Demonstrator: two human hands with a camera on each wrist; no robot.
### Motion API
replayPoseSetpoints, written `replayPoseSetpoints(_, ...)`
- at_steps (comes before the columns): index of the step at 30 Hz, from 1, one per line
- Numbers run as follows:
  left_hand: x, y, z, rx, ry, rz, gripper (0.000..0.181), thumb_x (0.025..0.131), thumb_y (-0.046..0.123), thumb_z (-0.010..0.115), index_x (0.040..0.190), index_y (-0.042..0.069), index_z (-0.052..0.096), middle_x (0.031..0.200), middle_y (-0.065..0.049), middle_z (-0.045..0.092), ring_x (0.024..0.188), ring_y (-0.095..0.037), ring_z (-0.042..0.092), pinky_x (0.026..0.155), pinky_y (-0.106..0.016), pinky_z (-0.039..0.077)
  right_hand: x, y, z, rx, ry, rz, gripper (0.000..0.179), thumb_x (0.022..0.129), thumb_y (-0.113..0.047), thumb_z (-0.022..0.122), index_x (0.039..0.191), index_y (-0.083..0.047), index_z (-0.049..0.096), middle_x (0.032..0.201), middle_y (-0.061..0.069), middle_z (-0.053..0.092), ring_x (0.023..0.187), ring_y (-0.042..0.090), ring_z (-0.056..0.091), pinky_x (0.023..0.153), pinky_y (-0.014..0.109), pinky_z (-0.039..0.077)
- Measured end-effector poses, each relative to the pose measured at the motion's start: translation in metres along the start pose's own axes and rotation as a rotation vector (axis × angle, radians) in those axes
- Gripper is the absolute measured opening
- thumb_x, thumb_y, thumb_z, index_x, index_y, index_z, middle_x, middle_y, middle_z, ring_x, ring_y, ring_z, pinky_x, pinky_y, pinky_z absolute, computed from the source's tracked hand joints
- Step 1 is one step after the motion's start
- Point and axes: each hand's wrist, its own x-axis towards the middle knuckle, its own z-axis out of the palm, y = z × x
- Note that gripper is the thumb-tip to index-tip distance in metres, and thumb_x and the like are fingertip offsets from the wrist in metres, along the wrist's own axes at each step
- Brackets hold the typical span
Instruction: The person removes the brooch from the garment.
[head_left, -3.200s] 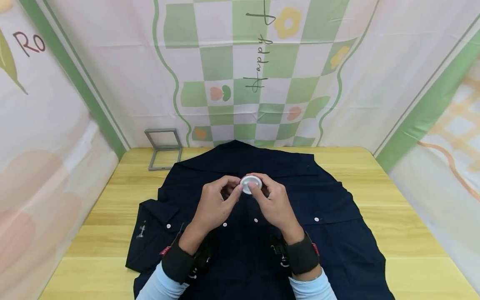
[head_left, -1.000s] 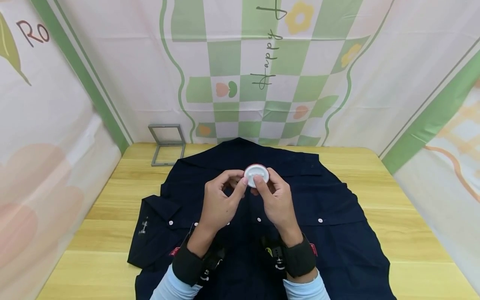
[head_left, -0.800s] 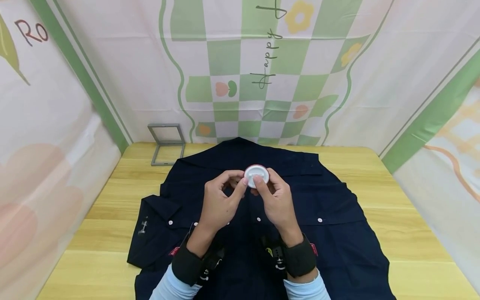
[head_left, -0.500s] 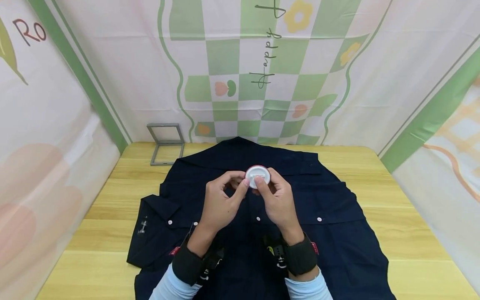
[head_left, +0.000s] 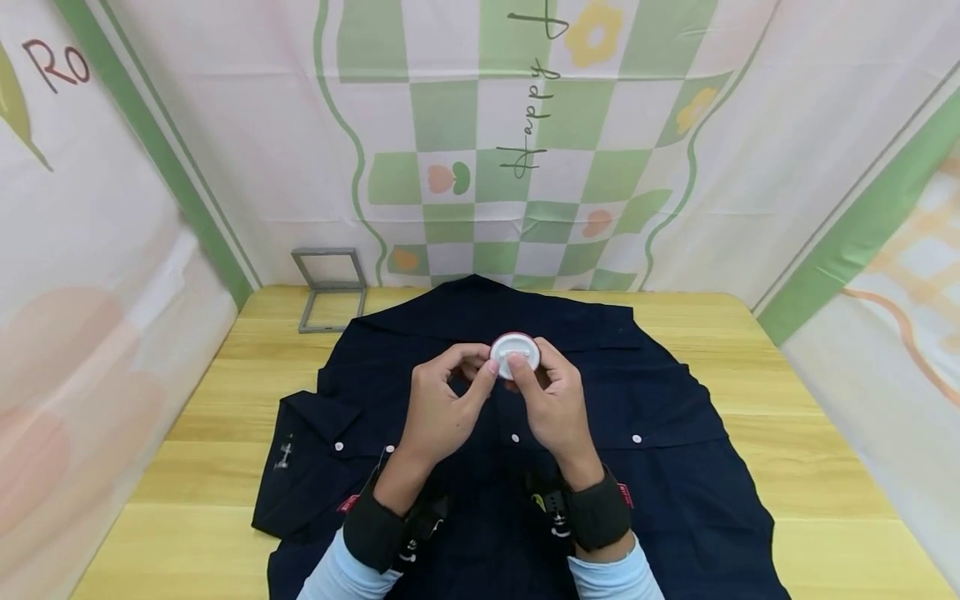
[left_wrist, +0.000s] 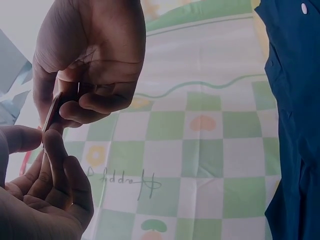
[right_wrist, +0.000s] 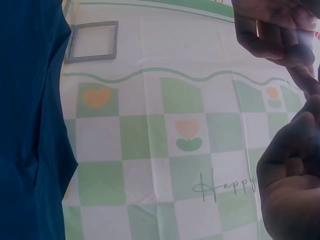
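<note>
A patterned green-and-white backdrop [head_left: 285,133] closes the rear of the scene; before it stands a pale wood-grain table [head_left: 817,475], largely covered by a dark navy shirt [head_left: 690,475], spread out with one sleeve folded in at the left; at the far left corner stands a hinged grey frame [head_left: 339,290], opened, one panel raised and one lying flat. The left hand [head_left: 441,408] and right hand [head_left: 553,404] are brought together above the middle of the shirt, both on one object; the left pinches its left edge between thumb and forefinger; the right grips its right side, thumb laid across the back. That object, a round badge [head_left: 513,342], is held up with its white back towards the wearer and a sliver of red showing at the rim; it is probably light and stiff, its smooth rim a little slippery, its shell unlikely to break under a light pinch; it is best taken by opposite edges. Smallest is what appears to be a pin fastening [head_left: 506,357], partly under the right thumb; presumably thin, springy and sharp, it calls for a fingertip at the clasp end; whether it is unclasped cannot be told.
</note>
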Motion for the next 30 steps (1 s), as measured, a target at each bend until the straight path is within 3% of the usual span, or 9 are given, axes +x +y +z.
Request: replayPoseSetpoints(30, -0.0010, 0.0007, -0.0005, 0.016, -0.008, 0.038, 0.014, 0.092, 0.007, 0.066, 0.102, -0.003, 0.069, 0.082, -0.011, 0.071, 0.067, -0.015, 0.062, 0.061, -0.024, 0.052, -0.0018, 0.0029, 0.0054, -0.036, 0.064, -0.039, 0.015, 0.096, 0.003, 0.054, 0.103, 0.009, 0.065, 0.087, -0.009, 0.058, 0.068, 0.001, 0.057, 0.062, 0.015, 0.051)
